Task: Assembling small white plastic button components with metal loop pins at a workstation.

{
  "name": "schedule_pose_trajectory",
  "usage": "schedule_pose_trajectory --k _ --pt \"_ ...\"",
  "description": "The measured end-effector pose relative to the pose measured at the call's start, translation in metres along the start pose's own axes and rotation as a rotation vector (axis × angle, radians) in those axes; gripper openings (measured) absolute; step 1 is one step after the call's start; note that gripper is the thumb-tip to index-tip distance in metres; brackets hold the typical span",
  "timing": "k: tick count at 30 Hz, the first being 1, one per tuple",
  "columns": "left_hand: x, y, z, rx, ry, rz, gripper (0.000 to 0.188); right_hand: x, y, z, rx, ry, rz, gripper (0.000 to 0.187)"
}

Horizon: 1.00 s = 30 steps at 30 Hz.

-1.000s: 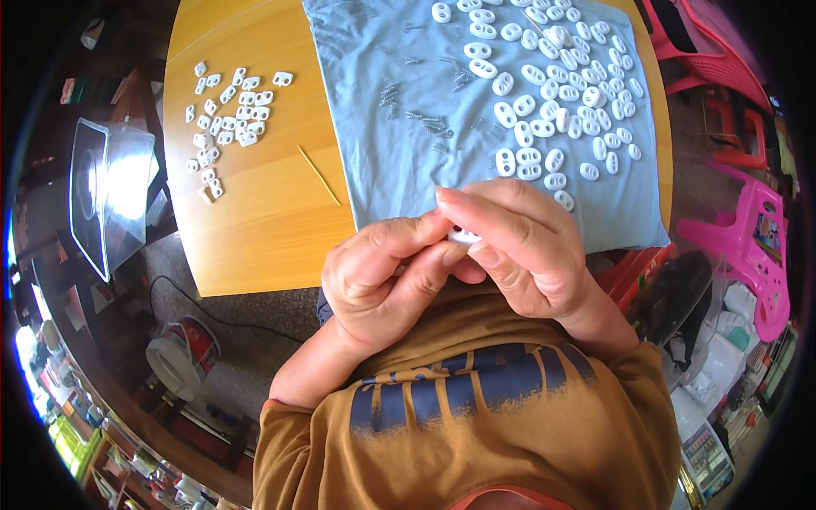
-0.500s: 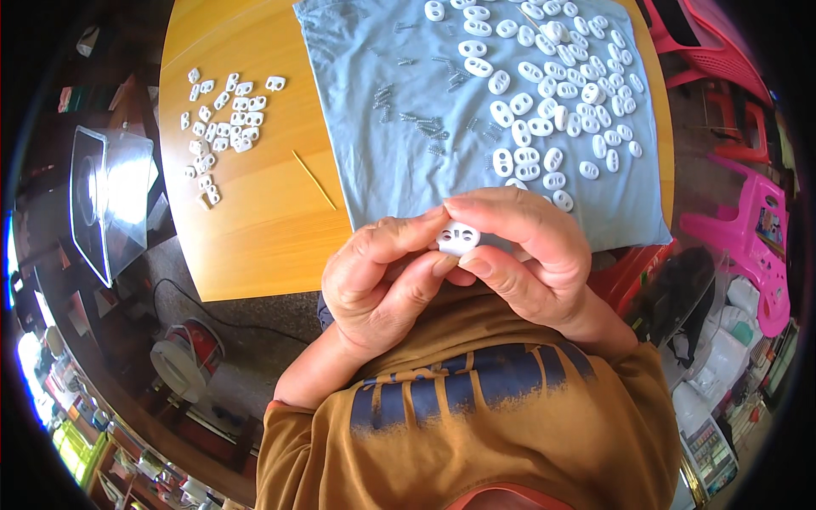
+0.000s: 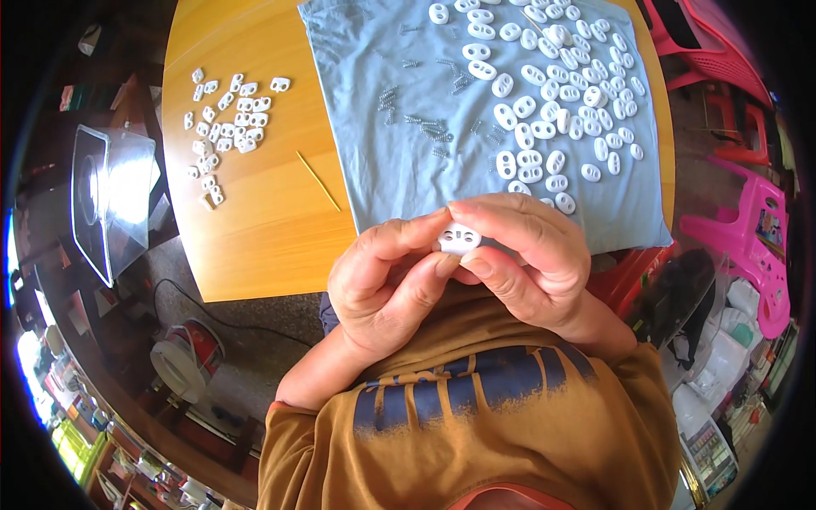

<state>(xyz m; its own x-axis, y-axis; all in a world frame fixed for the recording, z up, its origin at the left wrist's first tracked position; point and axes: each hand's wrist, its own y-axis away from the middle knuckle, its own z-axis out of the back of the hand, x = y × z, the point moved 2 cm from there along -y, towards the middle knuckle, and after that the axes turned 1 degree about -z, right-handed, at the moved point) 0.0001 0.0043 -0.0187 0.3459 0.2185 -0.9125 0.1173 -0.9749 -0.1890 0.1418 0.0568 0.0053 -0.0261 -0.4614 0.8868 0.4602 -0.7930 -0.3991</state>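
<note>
Between the fingertips of my left hand and my right hand, a small white plastic cord lock is held in front of my chest. Thumbs press it from below, forefingers from above; two holes face up. On the blue cloth beyond lie many loose white oval two-hole shells and small metal springs. At the left, smaller white two-hole pieces are grouped on the wooden table.
A thin yellow stick lies on the wood beside the cloth. Pink plastic stool and red chairs stand to the right. A clear plastic box is at the left, and a white-and-red bucket-like object is on the floor.
My hands stay closed on the cord lock, with a slight tilt of the piece. The table and cloth sit slightly farther right in the picture.
</note>
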Motion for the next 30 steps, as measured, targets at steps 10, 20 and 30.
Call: schedule_pose_trajectory --k 10,20,30 --pt "-0.006 -0.007 -0.002 0.015 0.224 0.152 0.027 0.0 -0.005 0.003 0.015 0.025 0.023 0.038" --pt "-0.042 -0.068 0.015 -0.075 -0.072 0.077 0.022 -0.008 0.006 0.0 -0.043 0.141 0.102 0.03" --pt "-0.085 -0.217 -0.007 -0.219 -0.788 -0.201 0.057 -0.011 0.008 -0.007 0.014 0.23 0.208 0.027"
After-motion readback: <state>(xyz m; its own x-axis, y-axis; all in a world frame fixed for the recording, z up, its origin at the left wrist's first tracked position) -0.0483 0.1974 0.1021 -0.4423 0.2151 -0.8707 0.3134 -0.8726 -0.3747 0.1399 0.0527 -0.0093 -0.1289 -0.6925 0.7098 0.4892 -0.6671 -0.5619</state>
